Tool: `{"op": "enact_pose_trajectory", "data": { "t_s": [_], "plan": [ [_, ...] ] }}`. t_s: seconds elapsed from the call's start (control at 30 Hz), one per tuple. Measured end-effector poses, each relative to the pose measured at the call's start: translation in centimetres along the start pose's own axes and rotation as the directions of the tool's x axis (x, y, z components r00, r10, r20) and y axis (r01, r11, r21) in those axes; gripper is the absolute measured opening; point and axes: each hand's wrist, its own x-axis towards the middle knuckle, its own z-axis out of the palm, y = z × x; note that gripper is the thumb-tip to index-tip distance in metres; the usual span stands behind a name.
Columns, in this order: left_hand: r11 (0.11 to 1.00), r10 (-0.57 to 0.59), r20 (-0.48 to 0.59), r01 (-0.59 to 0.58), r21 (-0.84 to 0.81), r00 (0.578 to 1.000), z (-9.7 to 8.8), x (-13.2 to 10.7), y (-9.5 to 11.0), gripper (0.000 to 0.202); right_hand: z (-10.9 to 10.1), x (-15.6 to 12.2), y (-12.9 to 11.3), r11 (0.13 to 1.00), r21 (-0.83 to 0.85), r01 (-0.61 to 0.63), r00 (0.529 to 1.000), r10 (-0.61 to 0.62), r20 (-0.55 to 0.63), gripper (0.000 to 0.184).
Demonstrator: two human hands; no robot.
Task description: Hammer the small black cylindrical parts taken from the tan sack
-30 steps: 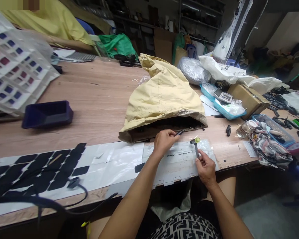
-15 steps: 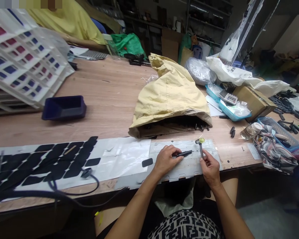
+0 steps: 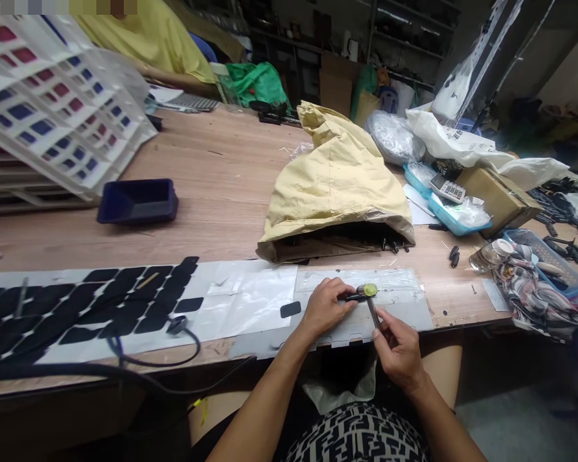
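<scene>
My left hand (image 3: 328, 305) rests near the grey board (image 3: 404, 311), its fingers closed on a slim black pen-like piece (image 3: 351, 297). My right hand (image 3: 399, 346) grips the handle of a small hammer (image 3: 367, 290) with a yellow-green face on its head. The hammer head lies over the far end of the black piece and hides part of it; whether they touch I cannot tell. Just beyond the board stands a yellow cloth sack (image 3: 340, 186), its dark mouth facing me, with several black pieces poking out at the right.
Black rounded pads (image 3: 125, 295) lie on a white sheet at left, with a dark cable (image 3: 187, 385) in front. A navy tray (image 3: 137, 202) and white crate (image 3: 67, 109) stand behind. At right are a jar (image 3: 489, 255), blue basket (image 3: 544, 256), calculator (image 3: 447, 188) and cardboard box (image 3: 501, 196).
The hammer has moved left, and its head is now over the black piece's end. My right hand has shifted left and slightly nearer me. The view has turned slightly left.
</scene>
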Motion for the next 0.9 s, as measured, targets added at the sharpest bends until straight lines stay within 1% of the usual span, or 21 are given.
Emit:
{"op": "enact_pose_trajectory", "data": {
  "t_s": [0.1,0.17,0.23,0.4,0.5,0.57,0.7,0.8,0.9],
  "plan": [
    [1.0,0.011,-0.001,-0.011,-0.004,1.0,0.0,0.0,0.0,0.014,0.2,-0.1,0.1,0.996,-0.038,0.078,0.997,-0.077,0.033,0.041],
    [1.0,0.013,-0.005,-0.013,-0.002,1.0,0.0,0.0,0.0,0.013,0.3,-0.1,0.3,0.994,-0.053,0.098,0.994,-0.095,0.058,0.041],
    [1.0,0.014,-0.008,-0.014,-0.003,1.0,0.0,0.1,0.0,0.014,0.2,-0.1,0.4,0.994,-0.064,0.086,0.995,-0.082,0.061,0.041],
    [1.0,-0.006,-0.005,0.006,-0.011,1.0,0.1,0.1,0.0,0.015,-0.5,-0.1,0.4,0.996,-0.066,0.061,0.998,-0.061,0.009,0.041],
    [1.0,-0.006,-0.004,0.006,-0.002,1.0,0.1,0.1,0.1,0.015,-0.5,-0.1,0.6,0.996,-0.066,0.059,0.998,-0.058,0.019,0.04],
    [1.0,-0.005,-0.006,0.005,0.001,1.0,0.1,0.1,0.1,0.014,-0.5,-0.2,0.9,0.998,-0.06,0.026,0.999,-0.024,0.036,0.038],
    [1.0,-0.005,-0.005,0.005,-0.005,1.0,0.1,0.3,0.1,0.013,-0.6,0.1,1.9,0.992,0.004,-0.128,0.991,0.128,0.024,0.038],
    [1.0,0.002,0.003,-0.002,-0.017,1.0,-0.3,0.1,0.4,0.012,-1.2,0.9,3.4,0.971,0.068,-0.23,0.971,0.234,-0.05,0.04],
    [0.996,0.06,0.036,-0.057,-0.069,0.998,-0.9,-1.3,1.2,0.014,-1.6,1.9,5.4,0.941,0.131,-0.312,0.933,0.329,-0.143,0.044]
  ]
}}
